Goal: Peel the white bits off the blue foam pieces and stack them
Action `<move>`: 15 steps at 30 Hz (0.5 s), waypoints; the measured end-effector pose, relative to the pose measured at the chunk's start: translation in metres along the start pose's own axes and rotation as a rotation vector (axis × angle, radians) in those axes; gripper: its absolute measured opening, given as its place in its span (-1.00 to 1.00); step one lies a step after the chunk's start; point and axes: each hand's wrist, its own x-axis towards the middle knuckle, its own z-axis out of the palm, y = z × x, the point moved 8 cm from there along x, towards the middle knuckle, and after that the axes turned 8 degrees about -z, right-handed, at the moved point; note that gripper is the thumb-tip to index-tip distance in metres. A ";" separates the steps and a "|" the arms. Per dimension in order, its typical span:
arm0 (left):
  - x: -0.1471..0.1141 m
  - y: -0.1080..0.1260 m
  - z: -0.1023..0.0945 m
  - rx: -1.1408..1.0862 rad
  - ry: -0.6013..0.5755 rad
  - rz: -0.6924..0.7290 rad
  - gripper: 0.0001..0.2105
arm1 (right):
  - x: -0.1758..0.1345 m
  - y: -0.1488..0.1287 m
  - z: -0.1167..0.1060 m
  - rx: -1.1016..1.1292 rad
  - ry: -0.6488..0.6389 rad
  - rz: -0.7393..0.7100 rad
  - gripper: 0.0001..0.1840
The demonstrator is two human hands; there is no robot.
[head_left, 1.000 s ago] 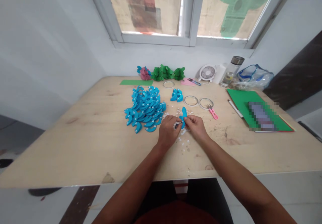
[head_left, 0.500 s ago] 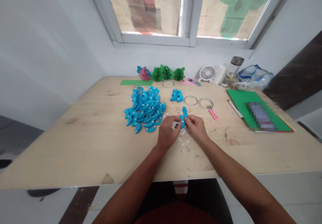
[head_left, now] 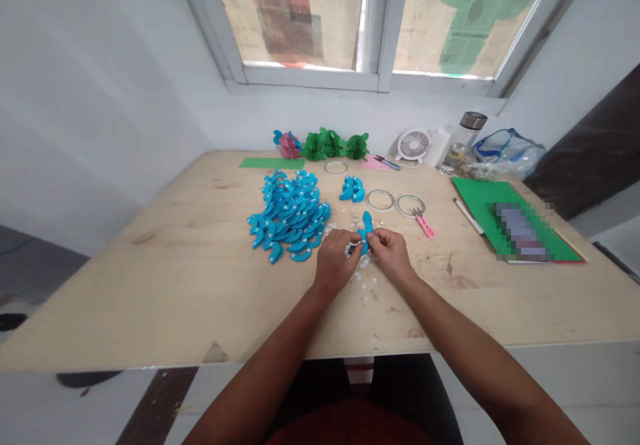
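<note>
Between my two hands is a curved blue paper piece [head_left: 367, 222], its far end pointing away from me. My left hand [head_left: 337, 257] pinches its left side with thumb and index finger. From the right, my right hand [head_left: 390, 250] is closed on the same piece. Tiny white paper bits [head_left: 364, 278] lie scattered on the table beneath and around my hands. Left of my hands spreads a large pile of curved blue paper pieces [head_left: 290, 212] with small white patches on them. Beyond my hands sits a smaller group of blue pieces [head_left: 352, 189].
Rolls of narrow tape [head_left: 381, 190] and pink-handled scissors [head_left: 425, 225] lie right of centre. Green paper figures [head_left: 330, 145], a white fan [head_left: 414, 144] and a glass bottle [head_left: 453, 155] stand along the wall. At right, a phone-like blurred object [head_left: 521, 230] rests on green sheets [head_left: 475, 195].
Both hands keep their grip on the blue paper piece, with only very slight finger movement. The whole view has shifted a little.
</note>
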 end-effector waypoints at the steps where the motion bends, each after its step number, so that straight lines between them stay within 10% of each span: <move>1: 0.000 0.000 0.000 0.002 0.001 0.005 -0.94 | 0.000 0.000 0.000 0.000 -0.002 -0.001 -0.64; 15: 0.000 -0.001 0.007 0.007 -0.070 0.005 -0.92 | 0.000 -0.003 0.000 0.005 0.002 0.002 -0.65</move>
